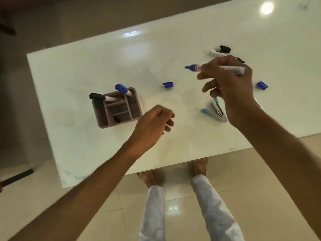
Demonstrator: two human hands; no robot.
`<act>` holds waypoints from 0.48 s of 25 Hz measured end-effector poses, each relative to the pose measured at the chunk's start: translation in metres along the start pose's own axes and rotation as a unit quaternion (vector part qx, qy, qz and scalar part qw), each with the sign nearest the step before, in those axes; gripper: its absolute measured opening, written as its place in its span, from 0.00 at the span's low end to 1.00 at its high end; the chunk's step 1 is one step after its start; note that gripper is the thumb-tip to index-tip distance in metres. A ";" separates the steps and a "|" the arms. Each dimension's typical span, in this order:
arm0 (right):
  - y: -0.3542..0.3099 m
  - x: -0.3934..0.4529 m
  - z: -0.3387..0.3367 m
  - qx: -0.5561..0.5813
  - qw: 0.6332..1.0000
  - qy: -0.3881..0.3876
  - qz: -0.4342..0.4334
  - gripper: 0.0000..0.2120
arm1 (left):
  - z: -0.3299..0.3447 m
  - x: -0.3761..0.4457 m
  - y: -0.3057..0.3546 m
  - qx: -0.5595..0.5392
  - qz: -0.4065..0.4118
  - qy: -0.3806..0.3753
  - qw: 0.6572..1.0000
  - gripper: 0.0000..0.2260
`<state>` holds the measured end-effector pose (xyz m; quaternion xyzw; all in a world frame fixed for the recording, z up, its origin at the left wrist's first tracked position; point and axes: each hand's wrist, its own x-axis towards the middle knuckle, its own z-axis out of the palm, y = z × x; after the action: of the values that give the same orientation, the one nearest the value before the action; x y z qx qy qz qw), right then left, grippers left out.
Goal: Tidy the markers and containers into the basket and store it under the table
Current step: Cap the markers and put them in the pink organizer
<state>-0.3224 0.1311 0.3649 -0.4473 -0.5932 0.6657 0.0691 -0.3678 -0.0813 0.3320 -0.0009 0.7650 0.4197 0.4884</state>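
My right hand (231, 84) holds an uncapped blue marker (194, 67) level above the white table (86, 145), tip pointing left. A loose blue cap (168, 85) lies on the table just left of that hand, and a second blue cap (262, 85) lies to its right. My left hand (154, 124) hovers with curled fingers, nothing in it, right of the pink divided organiser (118, 108). In the organiser stand a black-capped marker (99, 97) and a blue-capped marker (122, 89). Another marker with a black cap (220, 50) lies farther back.
A blue stapler (215, 110) lies open on the table below my right hand. The table's near edge runs just above my feet (173, 173) on the tiled floor. A lamp reflection (267, 8) glares at the far right.
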 end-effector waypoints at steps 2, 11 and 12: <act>-0.008 -0.004 -0.018 0.059 0.997 -0.013 0.038 0.03 | 0.007 0.019 0.015 0.060 0.032 0.014 0.998 0.07; -0.007 -0.008 -0.082 0.081 0.995 -0.023 0.060 0.05 | 0.008 0.123 0.018 0.571 0.214 0.097 0.786 0.23; -0.006 -0.009 -0.087 0.075 0.995 -0.025 0.060 0.05 | 0.006 0.124 0.012 0.559 0.213 0.092 0.796 0.21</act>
<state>-0.2606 0.1909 0.3833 -0.4590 -0.5155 0.7220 0.0478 -0.4333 -0.0190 0.2457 0.3968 0.8886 0.0104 0.2299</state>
